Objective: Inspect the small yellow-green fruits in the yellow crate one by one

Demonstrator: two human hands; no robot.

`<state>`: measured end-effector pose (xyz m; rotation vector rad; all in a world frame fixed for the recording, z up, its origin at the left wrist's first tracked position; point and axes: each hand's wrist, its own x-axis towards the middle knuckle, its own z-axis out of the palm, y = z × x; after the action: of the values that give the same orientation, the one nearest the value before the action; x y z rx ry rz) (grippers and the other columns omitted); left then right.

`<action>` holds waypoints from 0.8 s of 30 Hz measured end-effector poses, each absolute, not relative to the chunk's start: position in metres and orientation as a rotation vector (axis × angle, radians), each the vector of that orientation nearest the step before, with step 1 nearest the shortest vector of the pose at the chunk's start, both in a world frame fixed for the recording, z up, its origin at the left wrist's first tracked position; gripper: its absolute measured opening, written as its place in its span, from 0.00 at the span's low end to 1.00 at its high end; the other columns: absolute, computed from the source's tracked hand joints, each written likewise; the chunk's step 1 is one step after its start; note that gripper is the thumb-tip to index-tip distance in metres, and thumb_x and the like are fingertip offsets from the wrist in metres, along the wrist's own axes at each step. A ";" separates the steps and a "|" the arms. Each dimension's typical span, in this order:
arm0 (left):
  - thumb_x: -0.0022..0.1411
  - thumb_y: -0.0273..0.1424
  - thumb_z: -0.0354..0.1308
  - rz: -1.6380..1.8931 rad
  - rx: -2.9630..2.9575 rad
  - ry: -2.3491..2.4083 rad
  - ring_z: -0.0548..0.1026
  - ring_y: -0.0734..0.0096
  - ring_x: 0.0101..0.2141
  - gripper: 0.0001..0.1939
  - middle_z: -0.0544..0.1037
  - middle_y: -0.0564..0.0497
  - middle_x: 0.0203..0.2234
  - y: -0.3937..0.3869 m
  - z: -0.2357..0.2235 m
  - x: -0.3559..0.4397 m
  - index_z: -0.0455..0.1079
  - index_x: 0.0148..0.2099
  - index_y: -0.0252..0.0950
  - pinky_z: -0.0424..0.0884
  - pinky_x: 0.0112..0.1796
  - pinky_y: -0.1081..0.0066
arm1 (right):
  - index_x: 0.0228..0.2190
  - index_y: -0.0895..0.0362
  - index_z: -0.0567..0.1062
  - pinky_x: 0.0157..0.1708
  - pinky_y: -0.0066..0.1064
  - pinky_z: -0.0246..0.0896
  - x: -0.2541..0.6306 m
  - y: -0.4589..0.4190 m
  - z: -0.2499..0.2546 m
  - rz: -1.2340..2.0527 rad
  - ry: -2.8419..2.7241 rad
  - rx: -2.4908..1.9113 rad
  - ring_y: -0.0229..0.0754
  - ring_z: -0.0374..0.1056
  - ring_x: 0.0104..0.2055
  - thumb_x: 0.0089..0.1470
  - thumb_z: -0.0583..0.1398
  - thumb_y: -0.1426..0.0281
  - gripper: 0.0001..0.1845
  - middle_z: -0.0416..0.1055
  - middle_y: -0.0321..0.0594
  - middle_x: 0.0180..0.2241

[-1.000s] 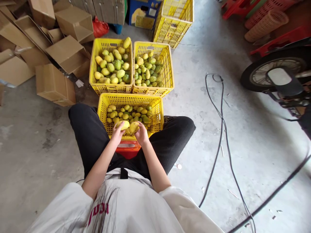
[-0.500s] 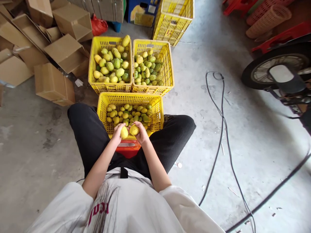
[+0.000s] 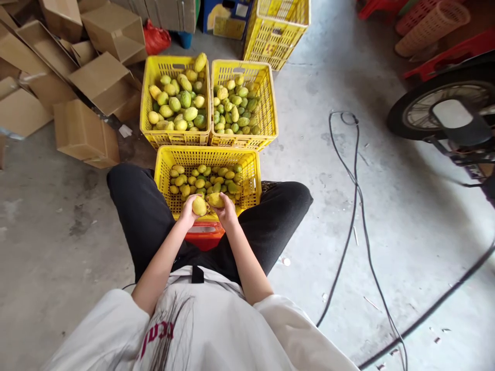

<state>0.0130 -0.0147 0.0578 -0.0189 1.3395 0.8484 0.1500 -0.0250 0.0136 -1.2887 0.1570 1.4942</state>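
Observation:
My left hand [image 3: 188, 213] is wrapped round a yellow, lemon-like fruit [image 3: 199, 206]. Another yellow fruit [image 3: 215, 200], held lengthwise, is in the fingers of my right hand [image 3: 229, 210]. The two fruits are close together over the near side of a yellow plastic crate [image 3: 256, 178] standing between my knees. Several small yellow and green fruits [image 3: 200, 183] lie in that crate, some hidden behind my hands.
Two yellow crates of yellow-green fruit, the left one [image 3: 144, 113] and the right one [image 3: 273, 116], stand just beyond. Cardboard boxes [image 3: 85, 131] are heaped at left. A black cable [image 3: 359, 201] and a motorbike wheel [image 3: 398, 111] are at right. Below the near crate shows something red [image 3: 203, 239].
The right-hand fruit has turned so its long side lies sideways, and the left-hand fruit has shifted slightly up and right. Both hands still hold their fruits.

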 end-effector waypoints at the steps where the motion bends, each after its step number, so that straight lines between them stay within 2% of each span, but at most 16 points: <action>1: 0.66 0.35 0.60 0.872 -0.008 1.351 0.80 0.69 0.25 0.08 0.82 0.51 0.29 -0.014 0.058 0.012 0.77 0.43 0.37 0.74 0.26 0.74 | 0.38 0.53 0.76 0.39 0.35 0.85 0.151 -0.025 0.013 1.488 0.175 -1.318 0.48 0.83 0.44 0.52 0.76 0.64 0.17 0.81 0.36 0.34; 3: 0.69 0.40 0.58 0.919 -0.009 1.362 0.81 0.67 0.25 0.12 0.80 0.51 0.27 -0.012 0.058 0.010 0.76 0.41 0.37 0.72 0.24 0.74 | 0.40 0.52 0.77 0.37 0.32 0.82 0.152 -0.025 0.013 1.505 0.168 -1.365 0.47 0.83 0.44 0.54 0.74 0.60 0.17 0.82 0.37 0.37; 5: 0.71 0.42 0.55 0.961 -0.035 1.346 0.83 0.64 0.27 0.15 0.77 0.50 0.23 -0.011 0.058 0.007 0.74 0.37 0.37 0.75 0.26 0.73 | 0.41 0.52 0.77 0.34 0.29 0.78 0.153 -0.025 0.014 1.522 0.114 -1.389 0.47 0.82 0.45 0.55 0.73 0.57 0.18 0.82 0.39 0.39; 9: 0.68 0.44 0.58 0.974 -0.053 1.337 0.84 0.60 0.30 0.16 0.74 0.51 0.20 -0.011 0.054 0.007 0.70 0.32 0.40 0.80 0.32 0.69 | 0.41 0.50 0.76 0.36 0.29 0.75 0.152 -0.029 0.016 1.551 -0.034 -1.338 0.49 0.80 0.50 0.50 0.76 0.60 0.21 0.81 0.41 0.43; 12: 0.65 0.46 0.59 0.904 0.015 1.401 0.83 0.58 0.31 0.16 0.76 0.49 0.22 -0.012 0.049 0.009 0.72 0.32 0.40 0.80 0.32 0.66 | 0.43 0.49 0.76 0.37 0.32 0.75 0.150 -0.031 0.020 1.643 -0.121 -1.297 0.49 0.80 0.47 0.44 0.77 0.60 0.26 0.81 0.39 0.43; 17: 0.59 0.37 0.60 0.911 0.165 1.477 0.81 0.61 0.36 0.09 0.81 0.48 0.29 -0.014 0.041 0.007 0.77 0.33 0.38 0.73 0.29 0.71 | 0.41 0.53 0.79 0.38 0.34 0.73 0.150 -0.032 0.025 1.763 -0.196 -1.320 0.47 0.77 0.41 0.34 0.77 0.63 0.29 0.80 0.37 0.37; 20: 0.55 0.37 0.65 0.929 0.225 1.462 0.81 0.62 0.37 0.08 0.83 0.48 0.32 -0.018 0.038 0.006 0.80 0.33 0.37 0.71 0.30 0.73 | 0.38 0.52 0.76 0.36 0.34 0.72 0.150 -0.033 0.026 1.743 -0.183 -1.382 0.45 0.75 0.38 0.32 0.76 0.65 0.28 0.78 0.35 0.34; 24: 0.51 0.41 0.71 0.969 0.329 1.406 0.82 0.62 0.39 0.13 0.85 0.48 0.33 -0.022 0.036 0.007 0.83 0.36 0.38 0.73 0.35 0.72 | 0.37 0.49 0.69 0.31 0.29 0.68 0.149 -0.034 0.028 1.732 -0.160 -1.417 0.41 0.71 0.32 0.31 0.77 0.65 0.32 0.75 0.30 0.31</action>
<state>0.0074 -0.0219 0.0360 0.3287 1.4060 0.9690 0.1489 -0.0336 0.0283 -1.4175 -0.1598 1.7317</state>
